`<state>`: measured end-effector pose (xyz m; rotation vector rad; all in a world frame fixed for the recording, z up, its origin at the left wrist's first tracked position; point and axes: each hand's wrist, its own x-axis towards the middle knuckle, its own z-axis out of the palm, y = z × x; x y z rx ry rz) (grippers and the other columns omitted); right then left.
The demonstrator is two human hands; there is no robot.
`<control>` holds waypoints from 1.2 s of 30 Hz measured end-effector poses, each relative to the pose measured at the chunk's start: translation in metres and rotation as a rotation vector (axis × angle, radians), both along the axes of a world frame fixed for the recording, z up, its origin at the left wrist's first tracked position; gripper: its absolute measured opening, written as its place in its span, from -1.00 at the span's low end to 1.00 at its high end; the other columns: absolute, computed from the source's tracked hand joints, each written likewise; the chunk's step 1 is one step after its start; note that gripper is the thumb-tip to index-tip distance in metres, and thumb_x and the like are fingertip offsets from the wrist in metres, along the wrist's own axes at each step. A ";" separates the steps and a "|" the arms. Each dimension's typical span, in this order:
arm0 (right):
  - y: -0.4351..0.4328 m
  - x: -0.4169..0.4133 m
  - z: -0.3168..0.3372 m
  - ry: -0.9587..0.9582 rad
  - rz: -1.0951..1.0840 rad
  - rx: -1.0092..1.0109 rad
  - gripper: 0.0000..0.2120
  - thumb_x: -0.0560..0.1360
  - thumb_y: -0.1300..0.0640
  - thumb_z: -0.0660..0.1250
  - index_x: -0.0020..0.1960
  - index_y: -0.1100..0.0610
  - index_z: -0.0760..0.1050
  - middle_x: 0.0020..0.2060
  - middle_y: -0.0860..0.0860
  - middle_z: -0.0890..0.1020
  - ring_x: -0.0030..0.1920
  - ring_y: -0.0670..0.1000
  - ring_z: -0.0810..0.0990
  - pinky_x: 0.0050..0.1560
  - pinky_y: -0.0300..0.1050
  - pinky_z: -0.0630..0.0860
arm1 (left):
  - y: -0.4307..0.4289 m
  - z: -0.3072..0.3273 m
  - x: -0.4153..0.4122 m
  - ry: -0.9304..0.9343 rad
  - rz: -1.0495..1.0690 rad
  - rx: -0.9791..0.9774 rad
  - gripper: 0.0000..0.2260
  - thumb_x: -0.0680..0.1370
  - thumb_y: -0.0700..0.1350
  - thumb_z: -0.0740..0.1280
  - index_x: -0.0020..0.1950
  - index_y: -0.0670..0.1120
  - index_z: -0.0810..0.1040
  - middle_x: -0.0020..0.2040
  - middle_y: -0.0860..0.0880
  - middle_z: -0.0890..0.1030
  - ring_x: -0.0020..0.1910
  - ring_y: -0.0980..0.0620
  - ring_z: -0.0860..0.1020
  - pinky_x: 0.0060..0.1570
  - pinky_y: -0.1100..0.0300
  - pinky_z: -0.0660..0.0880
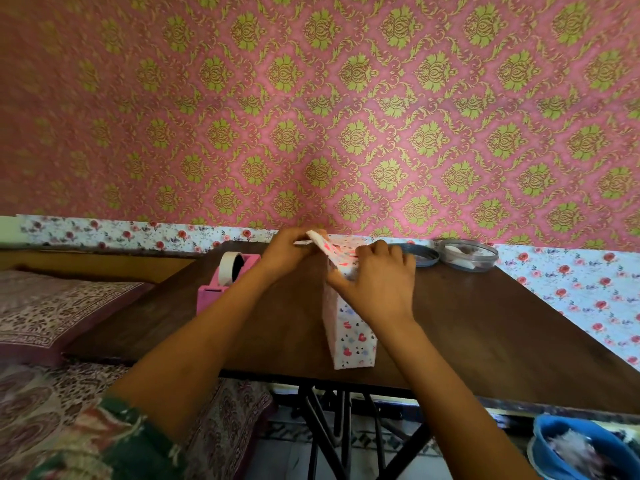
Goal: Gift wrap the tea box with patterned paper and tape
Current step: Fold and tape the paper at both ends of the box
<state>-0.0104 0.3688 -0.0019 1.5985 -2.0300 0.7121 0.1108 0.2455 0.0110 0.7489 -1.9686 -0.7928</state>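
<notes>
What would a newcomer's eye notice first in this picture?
The pink wallpaper with green-gold damask motifs fills the upper half. On the dark wooden table, the left hand pinches a flap of heart-patterned paper while the right hand grips the wrapped box. A pink tape dispenser stands left of them.

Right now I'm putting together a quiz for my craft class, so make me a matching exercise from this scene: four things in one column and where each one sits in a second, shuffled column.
Things
1. pink tape dispenser
2. wrapped tea box
3. clear round container
4. blue tub

Places
A. far right of the table, by the wall
B. below the table's near edge, at lower right
C. upright, mid-table
D. on the table, left of the box

Pairs: 1-D, 2-C, 3-A, 4-B
</notes>
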 end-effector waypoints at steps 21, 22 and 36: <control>-0.020 -0.044 0.002 -0.870 0.682 -0.169 -0.66 0.50 0.09 0.33 -0.45 -0.07 0.51 -0.03 0.25 0.62 0.17 0.03 0.52 0.04 -0.07 0.41 | 0.014 0.016 0.025 0.047 -0.107 0.182 -0.93 0.47 -0.21 0.37 -0.19 -0.10 0.63 -0.19 0.08 0.66 -0.14 0.21 0.61 -0.01 0.31 0.52; -0.019 -0.045 0.004 -0.889 0.694 -0.153 -0.68 0.51 0.11 0.31 -0.42 -0.04 0.51 -0.14 0.28 0.58 0.07 0.10 0.54 -0.05 -0.12 0.41 | 0.015 0.016 0.024 0.067 -0.094 0.193 -0.93 0.47 -0.20 0.38 -0.20 -0.09 0.62 -0.19 0.08 0.65 -0.15 0.23 0.60 -0.03 0.34 0.51; -0.043 -0.041 -0.002 -0.754 0.488 -0.230 -0.67 0.55 0.12 0.26 -0.34 0.04 0.24 -0.47 -0.04 0.36 -0.40 -0.03 0.35 -0.31 -0.15 0.27 | 0.016 0.010 0.000 0.082 0.163 0.030 -0.88 0.48 -0.18 0.39 -0.18 -0.23 0.63 -0.18 -0.08 0.64 -0.16 0.10 0.57 0.00 0.16 0.47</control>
